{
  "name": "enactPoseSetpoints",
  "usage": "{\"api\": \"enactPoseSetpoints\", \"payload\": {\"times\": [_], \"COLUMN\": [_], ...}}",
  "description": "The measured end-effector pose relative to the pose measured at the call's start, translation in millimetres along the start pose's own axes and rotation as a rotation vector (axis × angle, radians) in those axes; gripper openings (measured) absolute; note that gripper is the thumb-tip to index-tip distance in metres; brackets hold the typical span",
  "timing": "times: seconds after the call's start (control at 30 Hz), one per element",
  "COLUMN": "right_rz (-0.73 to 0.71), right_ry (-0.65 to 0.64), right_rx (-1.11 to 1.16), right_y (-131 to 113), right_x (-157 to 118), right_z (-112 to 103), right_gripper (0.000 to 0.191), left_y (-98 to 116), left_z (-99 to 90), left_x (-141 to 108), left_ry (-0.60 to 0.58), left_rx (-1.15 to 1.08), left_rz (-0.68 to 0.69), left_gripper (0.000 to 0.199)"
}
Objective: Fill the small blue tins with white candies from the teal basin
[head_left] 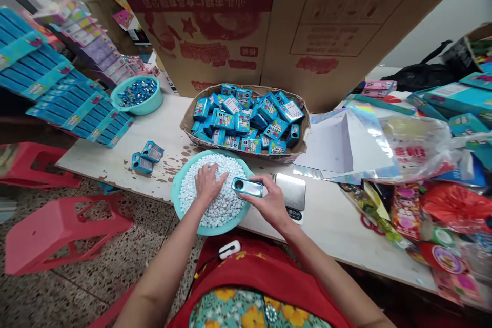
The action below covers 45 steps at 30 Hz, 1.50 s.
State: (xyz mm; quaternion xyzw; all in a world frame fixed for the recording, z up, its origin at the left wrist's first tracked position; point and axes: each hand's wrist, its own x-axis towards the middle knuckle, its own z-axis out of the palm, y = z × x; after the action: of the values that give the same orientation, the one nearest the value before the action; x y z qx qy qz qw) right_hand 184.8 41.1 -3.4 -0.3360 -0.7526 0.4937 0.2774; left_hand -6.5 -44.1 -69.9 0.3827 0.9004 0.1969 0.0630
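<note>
A teal basin (176, 200) stands at the table's front edge, filled with small white candies (223, 210). My left hand (208, 183) rests on the candies with its fingertips dipped among them and its thumb spread apart. My right hand (271, 200) grips a small blue box (248, 188) by its sides, over the basin's right rim. The box's upward face is shiny silver, with a dark round hole at its left end. Behind the basin, a cut-down cardboard box (188, 136) holds many blue candy packs (242, 122). A small scale (291, 192) with a metal plate stands beside my right hand.
Two blue packs (147, 157) lie left of the basin. A teal bowl (154, 100) of shiny blue pieces stands farther back. Stacked blue cartons (73, 97) rise at the left, near pink stools (65, 230). Large cardboard cartons (230, 25) wall the back. Bags and wrappers (418, 205) crowd the right.
</note>
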Motion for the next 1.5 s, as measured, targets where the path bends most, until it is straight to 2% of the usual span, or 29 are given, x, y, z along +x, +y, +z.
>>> {"api": "enactPoseSetpoints", "payload": {"times": [0.1,0.23,0.33,0.43,0.5,0.6,0.67,0.73,0.83,1.0,1.23,1.5], "right_rz": [0.064,0.070,0.055,0.016,-0.009,-0.043,-0.071,-0.098,-0.122,-0.133,-0.133,-0.178], "right_ry": [-0.005,0.001,-0.009,-0.031,-0.049,-0.073,-0.096,-0.137,-0.178,-0.133,-0.109,-0.095], "right_rx": [-0.001,-0.051,-0.090,-0.128,-0.149,-0.180,-0.204,-0.232,-0.269,-0.284,-0.289,-0.257], "right_y": [4,7,7,5,3,-1,-4,-8,-13,-20,-18,-21], "right_x": [4,11,15,17,18,20,21,22,23,28,35,37], "right_z": [6,9,10,12,14,20,27,34,42,43,46,49], "right_gripper": [0.039,0.040,0.039,0.037,0.035,0.033,0.032,0.032,0.033,0.032,0.032,0.034], "left_y": [0,-4,-6,-3,4,24,39,52,63,65,68,71], "left_z": [5.7,13.5,17.2,10.1,-3.0,-30.8,-48.1,-59.4,-64.4,-61.7,-61.6,-66.7], "left_x": [2,4,6,9,10,9,8,7,5,7,9,14], "left_ry": [-0.038,-0.032,0.035,0.134,0.127,0.042,0.017,0.043,0.128,0.208,0.241,0.268], "left_rx": [0.165,0.072,-0.273,-0.681,-0.884,-1.268,-1.529,-1.678,-1.709,-1.603,-1.493,-1.499], "left_rz": [0.073,0.059,-0.063,-0.261,-0.373,-0.476,-0.477,-0.446,-0.420,-0.345,-0.332,-0.303], "left_gripper": [0.037,0.024,0.013,0.017,0.019,0.020,0.019,0.016,0.019,0.022,0.028,0.026]}}
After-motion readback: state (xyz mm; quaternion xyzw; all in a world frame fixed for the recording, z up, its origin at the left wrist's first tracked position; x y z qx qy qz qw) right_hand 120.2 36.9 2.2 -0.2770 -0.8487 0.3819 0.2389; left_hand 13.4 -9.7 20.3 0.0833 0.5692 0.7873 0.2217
